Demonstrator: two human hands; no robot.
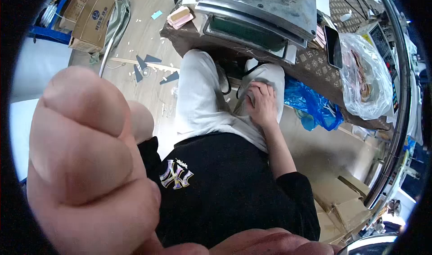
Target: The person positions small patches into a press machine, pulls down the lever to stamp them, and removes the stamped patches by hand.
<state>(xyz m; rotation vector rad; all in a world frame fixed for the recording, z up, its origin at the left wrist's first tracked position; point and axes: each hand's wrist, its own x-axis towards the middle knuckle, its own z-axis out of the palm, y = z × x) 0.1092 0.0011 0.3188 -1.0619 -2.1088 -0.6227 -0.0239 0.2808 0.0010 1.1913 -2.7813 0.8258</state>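
Standing on the surface (310, 64) at the top of the view: one metal machine (256, 5), grey and worn, with a dark green recess facing the person. Left of it, near the edge, lies one pink stack (184, 23) topped by one tan block (180, 15); its layers cannot be counted. To the right are one phone (332, 47), dark-screened, and one clear plastic bag (381, 91) holding loose strips, number undetermined. Beneath the surface edge on that side, one blue plastic bag (310, 104). On the floor (146, 5): four dark flat pieces (169, 78) visible, one light blue scrap (156, 15), and pale offcuts too small to count. One printed carton (95, 19) is at the upper left; further cardboard (342, 205) is at the lower right.

Hands: two, well apart. Left hand (85, 160): raised close to the camera, fingers curled in tightly; whether anything is enclosed cannot be told. Right hand (262, 104): palm down, fingers bent and slightly spread, touching the light grey trousers (195, 93) on the right thigh. The trousers are on the seated person, knees at the surface edge, below one black top (234, 187).
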